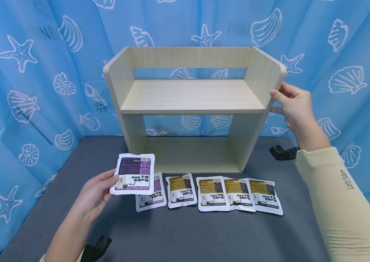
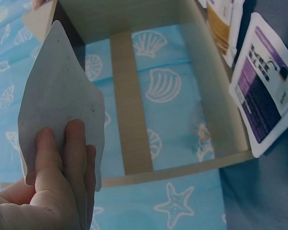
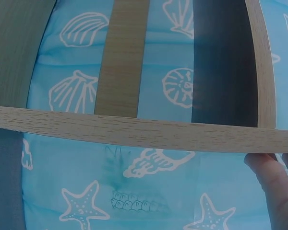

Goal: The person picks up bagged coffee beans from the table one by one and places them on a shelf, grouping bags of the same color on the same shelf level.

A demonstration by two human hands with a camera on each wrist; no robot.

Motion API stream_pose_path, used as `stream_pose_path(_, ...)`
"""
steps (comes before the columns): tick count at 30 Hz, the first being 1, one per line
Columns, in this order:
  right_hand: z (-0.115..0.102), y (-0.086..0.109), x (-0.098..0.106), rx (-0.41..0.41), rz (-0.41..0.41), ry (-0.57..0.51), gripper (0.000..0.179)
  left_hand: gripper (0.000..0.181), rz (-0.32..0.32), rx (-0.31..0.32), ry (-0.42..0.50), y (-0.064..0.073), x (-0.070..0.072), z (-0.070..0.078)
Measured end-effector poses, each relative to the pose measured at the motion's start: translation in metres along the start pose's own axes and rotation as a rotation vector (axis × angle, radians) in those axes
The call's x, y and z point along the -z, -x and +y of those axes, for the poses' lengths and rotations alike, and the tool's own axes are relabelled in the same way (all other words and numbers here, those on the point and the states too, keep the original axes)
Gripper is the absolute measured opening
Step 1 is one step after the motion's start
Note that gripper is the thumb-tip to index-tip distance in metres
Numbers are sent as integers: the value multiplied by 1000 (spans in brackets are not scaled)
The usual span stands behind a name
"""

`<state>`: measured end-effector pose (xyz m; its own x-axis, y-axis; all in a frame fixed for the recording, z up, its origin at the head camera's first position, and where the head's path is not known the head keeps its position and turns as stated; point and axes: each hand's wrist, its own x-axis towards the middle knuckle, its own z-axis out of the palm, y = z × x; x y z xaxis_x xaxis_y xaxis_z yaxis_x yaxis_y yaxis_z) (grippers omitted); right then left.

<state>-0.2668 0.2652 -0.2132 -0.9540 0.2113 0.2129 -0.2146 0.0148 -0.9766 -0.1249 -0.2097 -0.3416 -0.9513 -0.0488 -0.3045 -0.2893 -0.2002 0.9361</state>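
Your left hand, at eight o'clock from the centre of the head view, pinches a purple pouch by its side, thumb on the printed face and fingers against the plain back, as the left wrist view shows. You have that pouch raised above the dark tabletop, in front of the lower left corner of the pale wooden shelf. In large dark characters its label reads 下单 and, below, 正装产品; the smaller print, including the line along the bottom strip, is too fine to read. A second purple pouch lies at seven o'clock, partly behind the held one in the head view, its label bearing the same large characters. Onward from it runs a row of four yellow-brown pouches, from six o'clock round to four, all with 下单 and 正装产品 on their labels; the three rightmost sit close together, edges meeting or overlapping. Your right hand, at three o'clock, is clamped on the shelf's right side panel, thumb at the front edge. The cream sleeve on that arm carries the lettering "LetsSlim". At twelve o'clock, behind everything, a blue curtain shows white shells and starfish.
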Motion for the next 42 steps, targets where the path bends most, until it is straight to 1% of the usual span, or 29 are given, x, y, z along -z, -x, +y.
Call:
stream_pose_path(6,1,0,-1,3,2,-11,59,57,-32,-17,4,2,-6,3)
stream_pose_path(12,0,0,0,-2,2,-1,60,58,-31,-19,3,5,-12,9)
stream_pose_path(16,0,0,-1,-1,-5,1,60,58,-42,-28,-11,8,-17,14)
stream_pose_path(20,0,1,-2,2,-4,10,59,57,-57,-49,-38,10,-21,20)
stream_pose_path(29,1,1,0,8,-7,-5,59,59,-82,-111,-76,8,-26,35)
stream_pose_path(35,0,-1,-1,-4,-5,3,58,57,-111,-139,-78,9,-32,43)
stream_pose_path(42,1,0,0,-12,-5,-9,57,56,-147,-177,-85,12,-43,51)
